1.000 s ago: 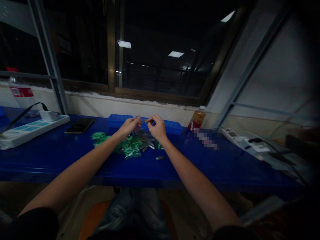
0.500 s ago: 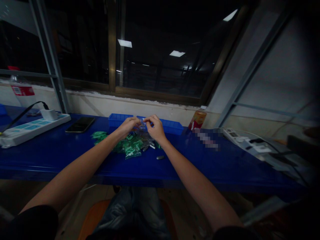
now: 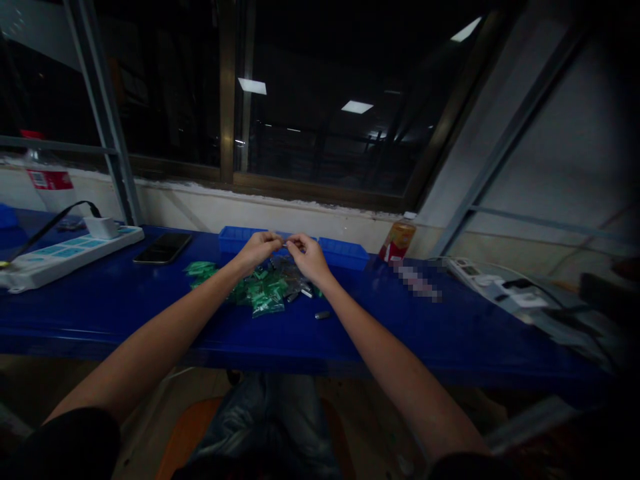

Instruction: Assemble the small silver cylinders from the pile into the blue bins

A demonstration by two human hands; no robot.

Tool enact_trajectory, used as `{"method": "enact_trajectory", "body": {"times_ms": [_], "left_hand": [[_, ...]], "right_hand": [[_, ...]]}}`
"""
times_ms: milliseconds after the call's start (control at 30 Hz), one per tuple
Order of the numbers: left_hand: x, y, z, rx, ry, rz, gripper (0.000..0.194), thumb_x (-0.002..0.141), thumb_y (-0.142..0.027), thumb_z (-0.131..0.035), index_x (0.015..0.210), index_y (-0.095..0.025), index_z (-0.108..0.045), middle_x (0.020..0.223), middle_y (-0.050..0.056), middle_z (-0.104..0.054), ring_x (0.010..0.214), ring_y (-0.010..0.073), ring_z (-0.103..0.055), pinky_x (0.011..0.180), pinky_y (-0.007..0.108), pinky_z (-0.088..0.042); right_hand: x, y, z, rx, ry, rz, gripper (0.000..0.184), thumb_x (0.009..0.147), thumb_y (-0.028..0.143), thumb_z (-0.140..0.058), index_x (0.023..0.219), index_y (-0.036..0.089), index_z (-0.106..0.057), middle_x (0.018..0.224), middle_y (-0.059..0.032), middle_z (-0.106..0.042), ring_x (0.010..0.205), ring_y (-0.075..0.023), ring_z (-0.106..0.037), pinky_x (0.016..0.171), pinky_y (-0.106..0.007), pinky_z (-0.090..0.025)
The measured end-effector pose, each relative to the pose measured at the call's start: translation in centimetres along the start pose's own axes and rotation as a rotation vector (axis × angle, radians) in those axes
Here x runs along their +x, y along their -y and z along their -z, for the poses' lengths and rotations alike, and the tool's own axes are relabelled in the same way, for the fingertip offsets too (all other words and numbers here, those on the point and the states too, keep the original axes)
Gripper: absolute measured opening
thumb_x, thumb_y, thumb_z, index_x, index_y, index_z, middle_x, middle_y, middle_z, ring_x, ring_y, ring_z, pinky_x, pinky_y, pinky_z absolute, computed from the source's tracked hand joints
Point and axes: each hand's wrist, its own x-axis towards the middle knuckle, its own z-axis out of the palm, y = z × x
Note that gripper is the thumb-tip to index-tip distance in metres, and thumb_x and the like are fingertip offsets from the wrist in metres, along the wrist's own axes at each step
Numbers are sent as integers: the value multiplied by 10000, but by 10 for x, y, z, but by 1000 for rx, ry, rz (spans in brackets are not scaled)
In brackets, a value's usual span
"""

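Note:
My left hand (image 3: pixel 260 252) and my right hand (image 3: pixel 309 257) meet above the middle of the blue table, fingertips pinched close together. Between them is a small clear plastic bag (image 3: pixel 285 245), mostly hidden by the fingers. Below and left of the hands lies a pile of small green plastic bags (image 3: pixel 269 298). Clear bags (image 3: pixel 287 270) and a few small silvery metal cylinders (image 3: pixel 306 292) are at the pile's right side. One more metal cylinder (image 3: pixel 323 315) lies by itself nearer the front edge.
Blue plastic bins (image 3: pixel 345 253) stand behind the hands against the wall. At left are a phone (image 3: pixel 163 248), a white power strip (image 3: pixel 75 257) and a red-labelled bottle (image 3: pixel 50 180). To the right stand a drink bottle (image 3: pixel 399 241) and another power strip (image 3: pixel 480 280).
The clear bag showed hanging between my fingers half a second ago; now the fingers cover more of it. My hands stay in nearly the same place, and the view has shifted slightly.

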Motion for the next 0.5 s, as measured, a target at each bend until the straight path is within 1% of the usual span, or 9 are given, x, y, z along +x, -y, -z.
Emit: {"method": "enact_trajectory", "body": {"times_ms": [67, 133, 167, 233, 300, 367, 433, 500], "left_hand": [[1, 1, 0, 13, -15, -22, 53, 617, -185, -541, 641, -153, -576, 616, -15, -541, 562, 95, -458, 537, 213, -351], [2, 3, -1, 24, -46, -42, 24, 611, -157, -522, 616, -158, -546, 601, -26, -520, 533, 86, -434, 520, 209, -346], [3, 4, -1, 28, -63, -60, 22, 613, -151, -516, 613, -161, -536, 602, -30, -512, 530, 84, -428, 520, 208, -348], [4, 6, -1, 38, -85, -111, 25, 617, -146, -512, 619, -165, -530, 623, -31, -512, 543, 85, -434, 535, 208, -360], [5, 7, 0, 61, -72, -159, 28, 620, -150, -509, 613, -164, -533, 643, -24, -523, 572, 93, -454, 560, 213, -379], [7, 10, 1, 90, -35, -190, 56, 625, -156, -497, 588, -162, -539, 641, -13, -535, 596, 106, -475, 581, 223, -397], [8, 13, 3, 126, 3, -224, 92, 630, -162, -481, 580, -163, -558, 630, -6, -540, 612, 118, -490, 606, 237, -414], [10, 17, 5, 177, 23, -252, 125, 629, -167, -468, 589, -168, -586, 629, -1, -550, 635, 132, -505, 648, 256, -427]], "right_hand": [[1, -2, 1, -14, -37, 14, 105, 694, 232, -502, 772, 187, -556, 698, 9, -572, 651, -121, -520, 637, -252, -423], [3, -5, 2, 16, -57, -20, 139, 654, 176, -488, 774, 188, -558, 719, 6, -568, 678, -123, -527, 653, -256, -430], [4, -6, 3, 46, -62, -65, 155, 644, 164, -478, 773, 188, -559, 727, 5, -566, 680, -122, -530, 644, -254, -433], [6, -7, 3, 123, -46, -203, 152, 654, 177, -469, 774, 188, -562, 719, 6, -563, 649, -117, -533, 589, -244, -430], [5, -8, 3, 205, 12, -349, 136, 694, 242, -480, 784, 187, -565, 675, 10, -560, 594, -114, -533, 520, -229, -410], [3, -7, 1, 277, 85, -430, 166, 706, 305, -525, 808, 183, -567, 635, 11, -566, 560, -114, -537, 491, -224, -401], [1, -7, -1, 338, 120, -439, 205, 680, 308, -581, 834, 175, -565, 618, 10, -578, 537, -110, -534, 493, -226, -403], [0, -7, -2, 363, 108, -407, 218, 652, 271, -610, 838, 170, -561, 608, 12, -582, 521, -104, -523, 505, -230, -406]]}}
